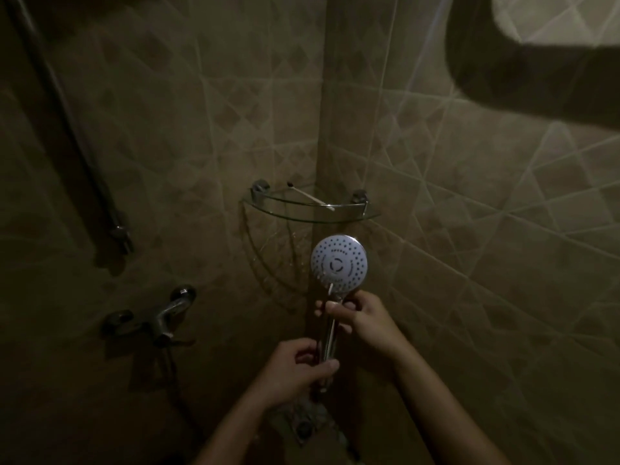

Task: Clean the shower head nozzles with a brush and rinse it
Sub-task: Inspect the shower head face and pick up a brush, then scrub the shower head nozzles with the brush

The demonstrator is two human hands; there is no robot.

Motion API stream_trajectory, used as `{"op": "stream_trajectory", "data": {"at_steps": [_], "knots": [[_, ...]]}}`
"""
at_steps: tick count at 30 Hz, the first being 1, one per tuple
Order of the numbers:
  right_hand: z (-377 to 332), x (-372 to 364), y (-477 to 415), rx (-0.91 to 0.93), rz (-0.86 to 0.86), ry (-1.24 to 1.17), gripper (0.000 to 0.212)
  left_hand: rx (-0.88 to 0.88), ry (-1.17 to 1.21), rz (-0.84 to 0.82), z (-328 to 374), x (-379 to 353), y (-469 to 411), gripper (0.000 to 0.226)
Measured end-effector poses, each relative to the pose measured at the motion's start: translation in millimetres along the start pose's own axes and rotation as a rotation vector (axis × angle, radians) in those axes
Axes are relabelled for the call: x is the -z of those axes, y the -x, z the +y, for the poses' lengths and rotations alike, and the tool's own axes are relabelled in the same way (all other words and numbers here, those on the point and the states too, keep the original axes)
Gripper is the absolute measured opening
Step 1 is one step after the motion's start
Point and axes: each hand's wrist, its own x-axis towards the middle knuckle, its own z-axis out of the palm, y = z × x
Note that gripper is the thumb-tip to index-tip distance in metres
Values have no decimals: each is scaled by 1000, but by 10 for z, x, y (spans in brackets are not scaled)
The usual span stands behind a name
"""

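Observation:
The round shower head (339, 263) is held upright in front of the tiled corner, its white nozzle face turned toward me. My left hand (298, 369) grips the lower part of its chrome handle. My right hand (360, 313) is closed around the neck just under the head. It pinches a thin pale brush (330, 290) whose tip touches the lower rim of the nozzle face. The rest of this brush runs down along the handle and is hard to make out in the dim light.
A glass corner shelf (355, 219) hangs just above the head, with a long thin stick with a dark tip (308, 196) lying on it. A chrome mixer tap (161, 318) and riser rail (67, 129) are on the left wall. A floor drain (303, 428) lies below my hands.

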Motion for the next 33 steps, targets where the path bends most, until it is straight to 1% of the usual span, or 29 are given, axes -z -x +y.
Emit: {"op": "stream_trajectory", "data": {"at_steps": [1,2,4,7,11,14,15,16,17,20,22,26,29,30,33], "knots": [[-38,-72,-69,-9,-20,-47,24,-3,64,-41,67,92,-16,4],[-90,-147,-143,-14,-39,-88,25,-9,121,-69,151,185,-36,5],[-207,-282,-285,-15,-61,-129,27,-16,205,-89,317,369,-102,13],[-431,-487,-471,-2,-107,-118,29,-23,292,-91,558,618,-211,21],[-777,-661,-734,55,-183,83,24,-67,348,-99,855,911,-353,26],[-1153,-601,-981,74,-305,344,26,-122,275,-41,1040,1116,-481,28],[-1270,-568,-1082,87,-317,444,25,-128,243,-13,1083,1176,-531,28],[-1360,-535,-1212,120,-275,547,25,-132,216,15,1119,1229,-580,29],[-1433,-522,-1347,172,-185,631,26,-132,194,42,1147,1275,-627,31],[-1508,-471,-1844,344,181,791,25,-125,176,93,1195,1368,-743,32],[-1512,-419,-2129,345,305,871,25,-112,173,113,1204,1399,-810,33],[-1441,-334,-2455,128,327,1038,32,-106,191,110,1197,1429,-889,33],[-1319,-287,-2612,65,365,1093,35,-104,195,111,1164,1478,-907,32],[-1304,-278,-2652,57,376,1083,32,-106,194,107,1154,1493,-912,31],[-1312,-265,-2745,16,383,1124,14,-99,189,121,1131,1529,-899,29]]}}
